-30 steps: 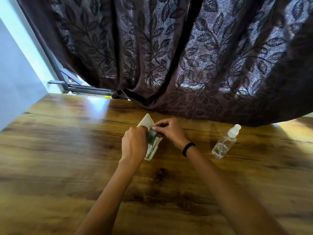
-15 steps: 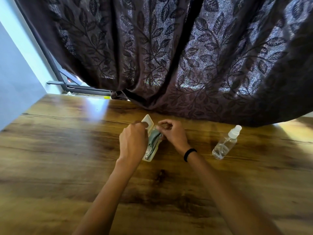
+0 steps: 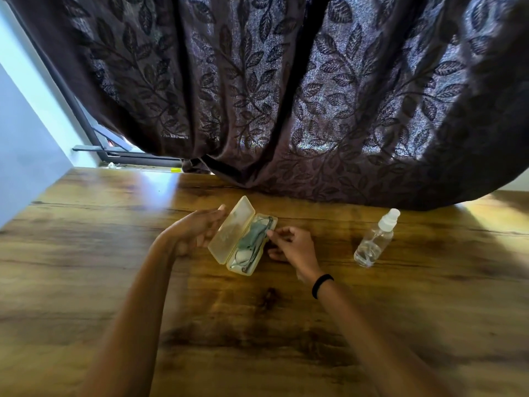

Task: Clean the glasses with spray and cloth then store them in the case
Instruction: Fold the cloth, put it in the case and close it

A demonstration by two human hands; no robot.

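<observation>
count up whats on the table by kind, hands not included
glasses case, lying open: 1
glasses, lying in the case: 1
cloth, lying in the case over the glasses: 1
spray bottle, to the right of the case: 1
total: 4

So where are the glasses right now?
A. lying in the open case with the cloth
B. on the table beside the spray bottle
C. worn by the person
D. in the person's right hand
A: the glasses lie in the open case, with the grey-green cloth over them.
</observation>
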